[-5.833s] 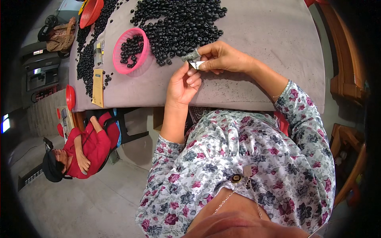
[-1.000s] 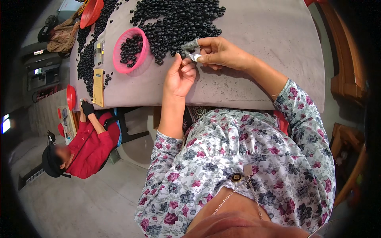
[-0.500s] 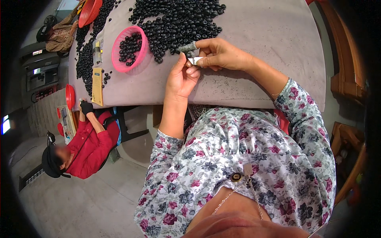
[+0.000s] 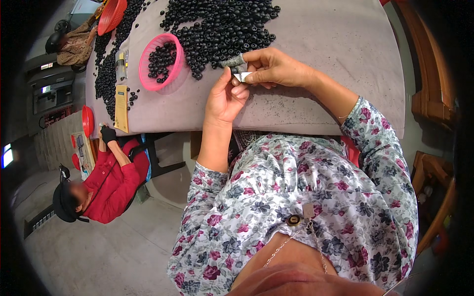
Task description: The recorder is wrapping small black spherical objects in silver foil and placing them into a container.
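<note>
Head view: the person's right hand reaches in from the desk's near edge, its wrapped forefinger and thumb pinching a small white piece. The left hand rises beside it, palm toward the camera, fingers curled with their tips touching the same white piece from below. Both hands meet over the grey desk, just in front of the large heap of small black round parts that fills the far middle of the desk. A pink round basket sits left of the hands, partly filled with the same black parts. A narrow tan card, long and rectangular, lies at the desk's left edge, with a small clear packet beyond it. A red basket rests at the far left corner. Below the left edge, another person in a red shirt is on the floor.
</note>
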Available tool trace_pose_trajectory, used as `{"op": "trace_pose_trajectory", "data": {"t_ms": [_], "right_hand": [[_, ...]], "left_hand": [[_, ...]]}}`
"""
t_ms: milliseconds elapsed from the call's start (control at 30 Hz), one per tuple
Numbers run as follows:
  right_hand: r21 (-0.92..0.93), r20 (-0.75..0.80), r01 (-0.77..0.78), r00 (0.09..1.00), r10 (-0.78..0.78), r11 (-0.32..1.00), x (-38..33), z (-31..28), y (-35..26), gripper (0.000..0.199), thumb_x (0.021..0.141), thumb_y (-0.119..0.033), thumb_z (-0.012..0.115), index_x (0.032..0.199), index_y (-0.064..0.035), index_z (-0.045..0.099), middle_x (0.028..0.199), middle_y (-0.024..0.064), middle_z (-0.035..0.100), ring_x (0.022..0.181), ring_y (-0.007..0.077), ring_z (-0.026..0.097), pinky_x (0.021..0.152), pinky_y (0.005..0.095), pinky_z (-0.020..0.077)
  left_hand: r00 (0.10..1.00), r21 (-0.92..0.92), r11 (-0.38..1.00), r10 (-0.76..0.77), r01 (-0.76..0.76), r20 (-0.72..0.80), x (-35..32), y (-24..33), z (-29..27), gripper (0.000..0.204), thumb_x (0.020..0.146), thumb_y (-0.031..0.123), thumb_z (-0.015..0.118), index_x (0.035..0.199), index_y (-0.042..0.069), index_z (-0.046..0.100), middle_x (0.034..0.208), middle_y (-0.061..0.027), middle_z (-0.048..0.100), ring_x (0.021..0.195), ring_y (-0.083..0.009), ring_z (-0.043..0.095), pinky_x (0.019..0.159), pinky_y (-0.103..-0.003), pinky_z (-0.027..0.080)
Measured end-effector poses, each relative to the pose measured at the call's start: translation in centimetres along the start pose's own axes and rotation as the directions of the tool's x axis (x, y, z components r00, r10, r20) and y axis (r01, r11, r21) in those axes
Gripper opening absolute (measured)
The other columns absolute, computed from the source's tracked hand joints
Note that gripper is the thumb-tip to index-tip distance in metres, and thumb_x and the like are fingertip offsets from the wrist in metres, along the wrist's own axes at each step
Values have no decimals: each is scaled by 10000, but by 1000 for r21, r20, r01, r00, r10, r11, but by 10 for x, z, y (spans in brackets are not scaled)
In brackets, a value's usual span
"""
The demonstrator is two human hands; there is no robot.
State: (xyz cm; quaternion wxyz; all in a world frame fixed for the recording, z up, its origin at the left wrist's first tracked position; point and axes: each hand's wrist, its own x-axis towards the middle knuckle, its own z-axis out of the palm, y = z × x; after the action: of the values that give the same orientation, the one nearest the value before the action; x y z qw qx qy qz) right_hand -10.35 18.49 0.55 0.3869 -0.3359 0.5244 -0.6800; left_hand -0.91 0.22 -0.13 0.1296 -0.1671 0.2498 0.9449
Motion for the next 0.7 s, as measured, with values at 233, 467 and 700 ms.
{"op": "trace_pose_trajectory", "data": {"t_ms": [233, 467, 700], "right_hand": [[-26, -7, 20, 1000, -20, 999, 1, -1, 3, 201, 901, -209, 682, 993, -41, 624, 655, -25, 554, 521, 39, 493, 444, 202, 349], [41, -28, -20, 999, 21, 999, 1, -2, 4, 195, 908, -190, 670, 1020, -37, 628, 684, -36, 561, 533, 36, 491, 454, 190, 356], [-2, 4, -38, 999, 38, 999, 0, -4, -1, 245, 901, -180, 671, 1091, -28, 640, 738, -47, 581, 553, 25, 487, 468, 170, 355]], "left_hand": [[1000, -12, 1000, 9, -9, -3, 0, 0, 1, 301, 982, 308, 580, 810, 61, 587, 717, 3, 548, 595, -93, 498, 544, -236, 408], [999, -6, 1000, -13, 13, 38, 0, 0, -3, 269, 982, 305, 579, 889, 52, 586, 735, 5, 527, 612, -96, 492, 558, -236, 403], [999, -7, 1000, 0, 0, 47, 0, -1, -5, 243, 978, 284, 585, 903, 53, 590, 741, 4, 535, 615, -97, 493, 561, -239, 403]]}}
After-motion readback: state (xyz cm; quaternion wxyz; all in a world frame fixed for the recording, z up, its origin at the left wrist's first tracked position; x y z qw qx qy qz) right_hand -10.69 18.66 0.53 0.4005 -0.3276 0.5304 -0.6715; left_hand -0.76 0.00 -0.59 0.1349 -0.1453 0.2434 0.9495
